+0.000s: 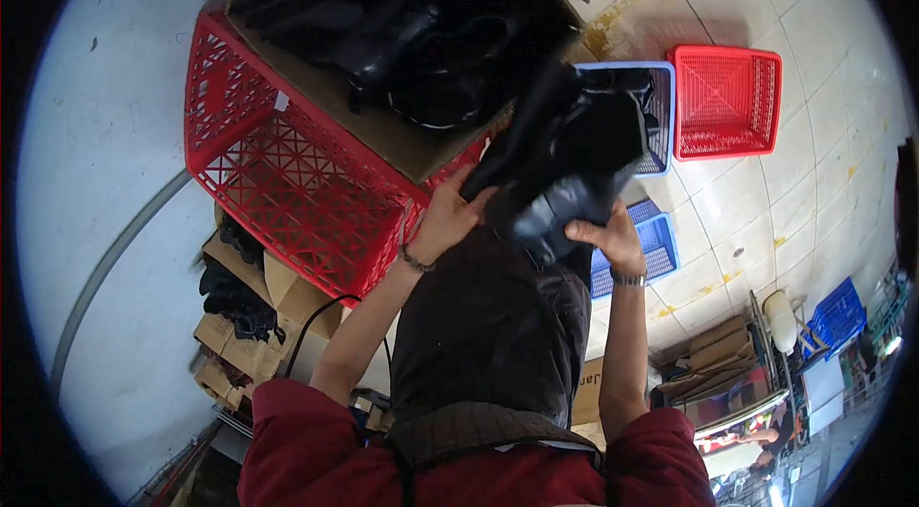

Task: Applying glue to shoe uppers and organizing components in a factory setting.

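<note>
In front of my body I hold black glossy pieces (598, 138), smeared by motion; their exact kind does not show. My left hand (450, 220) closes on the lower left part, thumb and fingers around a long, narrow black end. On the right side, my right hand (611, 241) grips the lower edge with its thumb on top. Just beyond my left hand, a cardboard box (349, 124) is heaped with similar black glossy pieces (402, 19). The held pieces partly cover a blue basket (667, 114) with black pieces in it.
A large red lattice crate (306, 191) stands at left, beneath or against the box. Another blue basket (661, 244) is by my right hand, and a red basket (728, 105) lies farther right on the tiled floor. Cartons (225, 339) stand by the wall at lower left.
</note>
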Motion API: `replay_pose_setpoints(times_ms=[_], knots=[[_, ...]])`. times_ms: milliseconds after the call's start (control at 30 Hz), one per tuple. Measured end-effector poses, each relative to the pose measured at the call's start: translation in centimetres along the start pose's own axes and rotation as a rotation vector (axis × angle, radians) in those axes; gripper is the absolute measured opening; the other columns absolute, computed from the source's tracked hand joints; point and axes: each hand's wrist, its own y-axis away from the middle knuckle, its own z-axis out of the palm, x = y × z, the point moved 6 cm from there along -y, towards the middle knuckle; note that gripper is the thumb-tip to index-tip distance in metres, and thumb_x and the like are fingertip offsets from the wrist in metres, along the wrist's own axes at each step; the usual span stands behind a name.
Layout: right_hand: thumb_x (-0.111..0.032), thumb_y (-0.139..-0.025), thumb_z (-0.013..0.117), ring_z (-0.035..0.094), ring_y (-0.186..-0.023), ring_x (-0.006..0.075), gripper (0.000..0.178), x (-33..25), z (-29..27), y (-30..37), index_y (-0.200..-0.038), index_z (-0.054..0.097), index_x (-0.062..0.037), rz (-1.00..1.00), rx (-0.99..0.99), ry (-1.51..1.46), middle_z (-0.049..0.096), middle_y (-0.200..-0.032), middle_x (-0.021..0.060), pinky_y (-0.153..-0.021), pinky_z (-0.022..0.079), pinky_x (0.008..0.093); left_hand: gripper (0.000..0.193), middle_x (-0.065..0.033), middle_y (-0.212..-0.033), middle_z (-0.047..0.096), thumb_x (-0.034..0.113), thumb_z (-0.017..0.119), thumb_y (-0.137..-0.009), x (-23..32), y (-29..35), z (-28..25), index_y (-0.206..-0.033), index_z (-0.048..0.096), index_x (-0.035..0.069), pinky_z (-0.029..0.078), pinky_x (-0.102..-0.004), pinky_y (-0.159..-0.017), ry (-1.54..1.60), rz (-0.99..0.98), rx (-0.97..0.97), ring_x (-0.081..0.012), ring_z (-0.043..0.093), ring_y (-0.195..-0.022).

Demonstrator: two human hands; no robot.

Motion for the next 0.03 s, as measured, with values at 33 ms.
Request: replay_pose_setpoints(times_ms=[33], knots=[[-0.016, -0.075, 0.087, 0.059, -0.121, 0.0239, 0.076, -0.43, 0.54, 0.02, -0.14, 0.051, 0.0, -0.063, -0.037, 0.044, 0.066, -0.125, 0.0097, -0.11, 0.039, 0.0328, 0.055, -0.0119, -0.109, 0.068, 0.019, 0.066, -0.097, 1.32, 0.11, -0.08, -0.144, 0.044, 0.001, 0.056, -0.0249, -0.072, -0.164, 0.215, 0.02, -0.0129, 0.067, -0.082]])
